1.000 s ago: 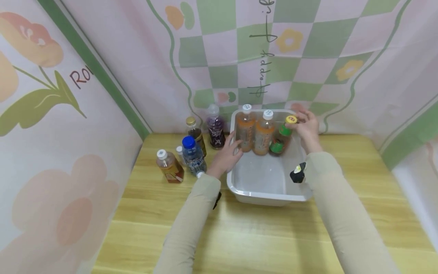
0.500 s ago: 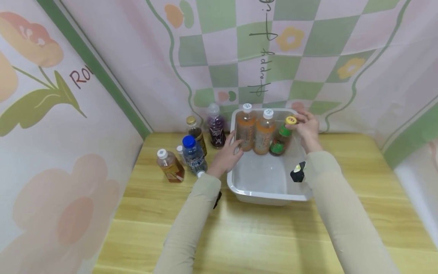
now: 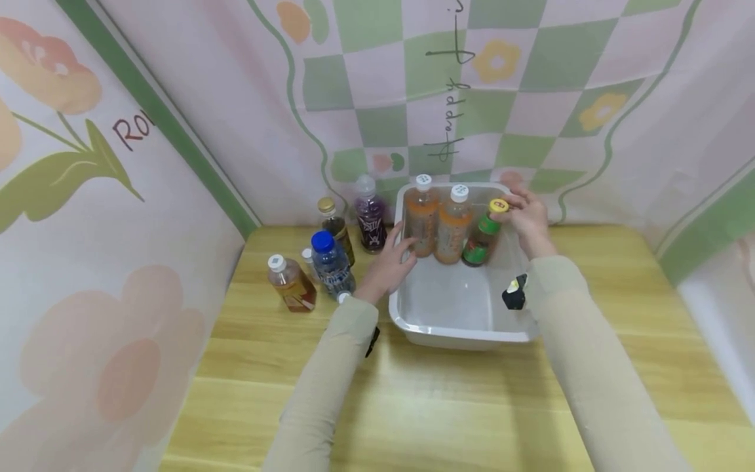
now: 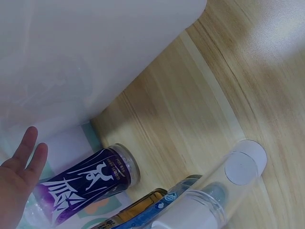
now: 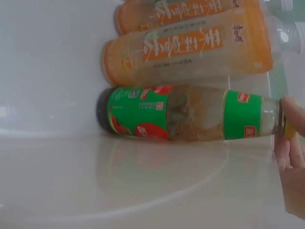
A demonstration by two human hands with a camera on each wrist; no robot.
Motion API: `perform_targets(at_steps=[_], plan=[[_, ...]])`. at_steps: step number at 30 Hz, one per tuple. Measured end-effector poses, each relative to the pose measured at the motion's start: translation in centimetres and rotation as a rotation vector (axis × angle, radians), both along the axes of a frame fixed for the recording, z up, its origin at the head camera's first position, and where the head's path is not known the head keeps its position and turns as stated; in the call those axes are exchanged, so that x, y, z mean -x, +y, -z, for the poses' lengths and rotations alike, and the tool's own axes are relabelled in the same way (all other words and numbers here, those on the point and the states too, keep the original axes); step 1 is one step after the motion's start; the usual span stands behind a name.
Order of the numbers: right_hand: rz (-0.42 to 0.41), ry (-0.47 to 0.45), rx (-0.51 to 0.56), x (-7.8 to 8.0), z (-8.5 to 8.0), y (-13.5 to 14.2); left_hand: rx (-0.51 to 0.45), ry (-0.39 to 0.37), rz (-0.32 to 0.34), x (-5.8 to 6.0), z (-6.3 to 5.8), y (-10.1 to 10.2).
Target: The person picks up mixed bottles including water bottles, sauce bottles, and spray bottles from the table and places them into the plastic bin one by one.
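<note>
Take the tub's middle as the centre of the dial, with twelve toward the wall. Nearest, two beige sleeves (image 3: 596, 354) come in over the wooden table (image 3: 413, 406) from seven and five o'clock. The white tub (image 3: 466, 333) sits on the table, its near rim at six.

At nine o'clock the left hand (image 3: 386, 269) is at the rim, fingers spread and fairly straight, with no grip on anything; whether they touch the tub, I cannot tell. Farther out at nine, left of that hand, stand a tea bottle (image 3: 293, 288) with a white cap and a water bottle (image 3: 334, 270) with a blue cap. Behind them, toward ten, are a gold-capped bottle (image 3: 339, 235) and a purple bottle (image 3: 371, 219).

At two o'clock the right hand (image 3: 529, 223) pinches the yellow cap (image 3: 499, 205) of the green-labelled bottle (image 5: 186, 114), thumb and fingers closed on it. That bottle is inside the tub at one o'clock, just beside an orange-labelled bottle (image 3: 453, 233) at twelve. A second orange bottle (image 3: 421, 223) stands at eleven. Beyond hangs a checkered wall cloth (image 3: 433, 124).
</note>
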State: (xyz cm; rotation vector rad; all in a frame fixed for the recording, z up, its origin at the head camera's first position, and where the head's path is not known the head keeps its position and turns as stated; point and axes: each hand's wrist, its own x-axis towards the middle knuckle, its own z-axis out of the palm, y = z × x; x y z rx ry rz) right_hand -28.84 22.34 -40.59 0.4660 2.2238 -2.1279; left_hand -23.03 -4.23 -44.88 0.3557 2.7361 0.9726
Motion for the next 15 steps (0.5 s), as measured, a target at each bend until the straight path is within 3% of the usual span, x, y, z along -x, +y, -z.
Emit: perform_targets(at_steps=[7,15], plan=[[-0.096,-0.006,-0.094,0.31,-0.04,-0.02,0.019,0.005,-0.003,0.10,-0.05,-0.19],[-0.099,0.007,-0.089,0.05,0.08,0.19,0.036,0.009,0.008,0.03,0.11,-0.14]])
